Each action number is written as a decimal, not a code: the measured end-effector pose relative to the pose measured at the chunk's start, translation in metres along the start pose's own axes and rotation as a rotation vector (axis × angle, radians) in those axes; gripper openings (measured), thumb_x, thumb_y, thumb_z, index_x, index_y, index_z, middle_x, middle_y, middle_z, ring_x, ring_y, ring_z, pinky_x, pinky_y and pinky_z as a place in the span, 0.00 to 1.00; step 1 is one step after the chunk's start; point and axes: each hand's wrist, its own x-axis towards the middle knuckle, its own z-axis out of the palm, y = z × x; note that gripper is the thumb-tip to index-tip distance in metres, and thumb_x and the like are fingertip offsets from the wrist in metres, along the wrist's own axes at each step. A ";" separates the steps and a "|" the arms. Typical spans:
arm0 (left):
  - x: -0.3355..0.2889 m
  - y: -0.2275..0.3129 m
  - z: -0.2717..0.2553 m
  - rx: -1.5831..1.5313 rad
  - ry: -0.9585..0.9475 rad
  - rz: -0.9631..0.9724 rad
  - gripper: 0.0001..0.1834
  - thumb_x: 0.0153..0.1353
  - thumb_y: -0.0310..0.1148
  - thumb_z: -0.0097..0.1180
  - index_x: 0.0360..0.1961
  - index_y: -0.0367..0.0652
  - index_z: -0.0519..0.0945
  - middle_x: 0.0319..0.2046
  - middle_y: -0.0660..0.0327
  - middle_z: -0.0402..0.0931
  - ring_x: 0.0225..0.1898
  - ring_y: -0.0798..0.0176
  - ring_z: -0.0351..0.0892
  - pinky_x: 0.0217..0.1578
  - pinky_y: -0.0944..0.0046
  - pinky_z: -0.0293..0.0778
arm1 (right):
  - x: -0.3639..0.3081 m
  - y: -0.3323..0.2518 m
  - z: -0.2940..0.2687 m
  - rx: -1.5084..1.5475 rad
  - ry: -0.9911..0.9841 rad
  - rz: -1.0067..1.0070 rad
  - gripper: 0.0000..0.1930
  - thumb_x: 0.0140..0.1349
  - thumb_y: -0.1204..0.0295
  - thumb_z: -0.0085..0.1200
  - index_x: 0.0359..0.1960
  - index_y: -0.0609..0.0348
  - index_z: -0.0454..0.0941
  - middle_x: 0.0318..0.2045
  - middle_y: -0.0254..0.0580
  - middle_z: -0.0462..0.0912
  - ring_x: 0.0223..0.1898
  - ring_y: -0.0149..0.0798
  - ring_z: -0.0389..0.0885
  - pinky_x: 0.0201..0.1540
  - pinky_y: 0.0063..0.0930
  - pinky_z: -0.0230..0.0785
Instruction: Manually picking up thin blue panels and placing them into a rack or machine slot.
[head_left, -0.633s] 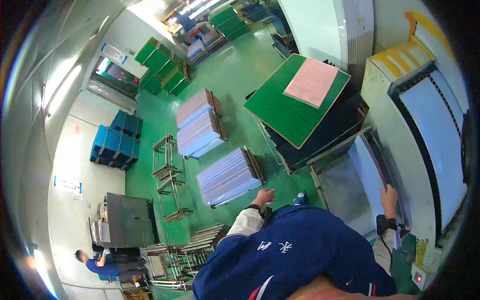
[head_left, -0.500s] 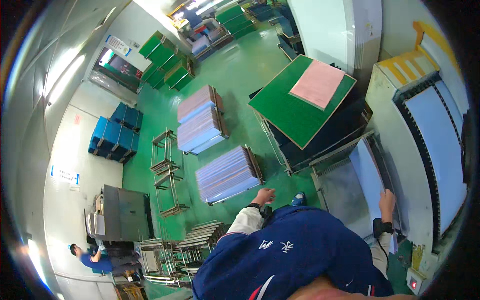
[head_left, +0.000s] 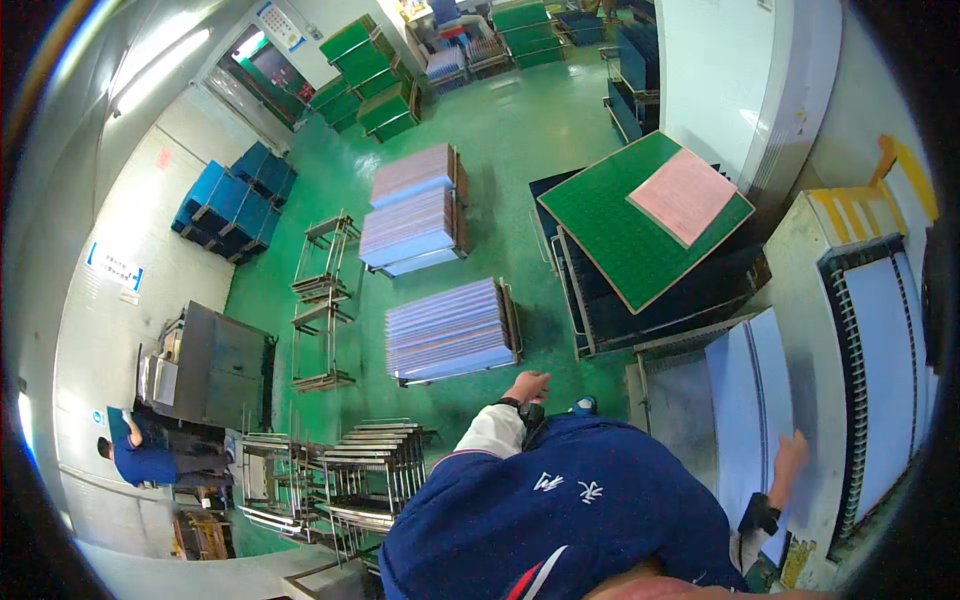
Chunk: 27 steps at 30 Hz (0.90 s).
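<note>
My left hand (head_left: 529,387) hangs in front of my body, fingers loosely curled in, with nothing seen in it. My right hand (head_left: 791,458) is at the outer edge of a pale blue flat panel (head_left: 772,372); whether its fingers grip that edge is too small to make out. Beside this panel, closer to my body, a second pale blue panel (head_left: 728,405) lies in a metal-framed tray (head_left: 680,393). To the right stands a machine (head_left: 822,340) with a dark toothed track along more pale blue panels (head_left: 880,345).
A green board (head_left: 600,215) with a pink sheet (head_left: 690,200) tops a dark cart ahead. Racks of upright panels (head_left: 450,330) stand on the green floor. Empty metal racks (head_left: 370,460) are at left. A co-worker (head_left: 145,460) stands by the far left wall.
My view has shifted. Two panels now show side by side at the tray, where one tilted panel stood out before. My right hand has moved lower along the edge; my left hand stays curled.
</note>
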 end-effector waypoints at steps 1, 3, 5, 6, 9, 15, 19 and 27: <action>0.001 0.001 -0.001 0.006 0.000 0.003 0.27 0.55 0.44 0.53 0.52 0.39 0.67 0.34 0.54 0.77 0.21 0.62 0.76 0.17 0.66 0.73 | 0.000 -0.001 -0.013 0.001 0.042 -0.031 0.21 0.49 0.68 0.53 0.46 0.62 0.72 0.43 0.55 0.74 0.46 0.55 0.71 0.50 0.41 0.61; 0.002 0.004 -0.004 -0.001 0.003 0.003 0.26 0.55 0.44 0.53 0.51 0.39 0.67 0.34 0.54 0.77 0.21 0.62 0.76 0.17 0.66 0.73 | -0.010 -0.017 -0.055 -0.091 0.112 -0.012 0.22 0.51 0.66 0.53 0.48 0.62 0.72 0.45 0.55 0.74 0.47 0.55 0.70 0.51 0.41 0.60; 0.004 0.010 -0.002 -0.010 -0.012 0.001 0.26 0.55 0.44 0.53 0.51 0.39 0.68 0.34 0.54 0.77 0.20 0.62 0.75 0.16 0.66 0.72 | -0.017 -0.009 -0.100 -0.130 0.185 -0.023 0.23 0.54 0.64 0.53 0.50 0.63 0.70 0.47 0.56 0.73 0.48 0.54 0.70 0.52 0.40 0.60; 0.007 0.013 -0.002 -0.002 -0.014 -0.005 0.26 0.55 0.44 0.53 0.50 0.39 0.68 0.33 0.54 0.77 0.20 0.62 0.75 0.16 0.66 0.72 | -0.018 0.005 -0.116 -0.118 0.215 -0.052 0.24 0.55 0.63 0.52 0.51 0.64 0.69 0.49 0.56 0.72 0.49 0.54 0.69 0.53 0.39 0.59; 0.027 0.017 0.003 0.009 -0.048 -0.020 0.24 0.55 0.43 0.54 0.48 0.38 0.69 0.30 0.55 0.76 0.19 0.62 0.74 0.16 0.66 0.71 | -0.032 0.029 -0.181 0.041 0.332 0.080 0.25 0.57 0.64 0.52 0.52 0.67 0.67 0.49 0.56 0.71 0.47 0.48 0.71 0.52 0.36 0.62; 0.032 0.034 0.012 0.016 -0.106 -0.004 0.21 0.55 0.41 0.54 0.44 0.37 0.71 0.27 0.57 0.75 0.21 0.62 0.75 0.17 0.65 0.72 | -0.084 -0.041 -0.239 0.538 0.812 0.239 0.23 0.56 0.73 0.49 0.55 0.66 0.65 0.50 0.53 0.69 0.43 0.42 0.72 0.48 0.36 0.65; 0.044 0.046 0.018 0.043 -0.146 -0.001 0.22 0.55 0.40 0.53 0.47 0.36 0.70 0.31 0.55 0.76 0.23 0.61 0.76 0.19 0.65 0.74 | -0.091 0.106 -0.188 0.664 0.496 0.074 0.21 0.55 0.78 0.46 0.54 0.63 0.67 0.47 0.53 0.70 0.39 0.43 0.73 0.40 0.36 0.68; 0.056 0.047 0.021 0.135 -0.223 0.077 0.20 0.57 0.42 0.50 0.45 0.39 0.71 0.30 0.58 0.76 0.23 0.62 0.77 0.18 0.67 0.73 | -0.103 -0.040 -0.081 0.495 0.460 0.194 0.15 0.56 0.72 0.49 0.45 0.64 0.72 0.32 0.46 0.78 0.33 0.41 0.75 0.39 0.33 0.68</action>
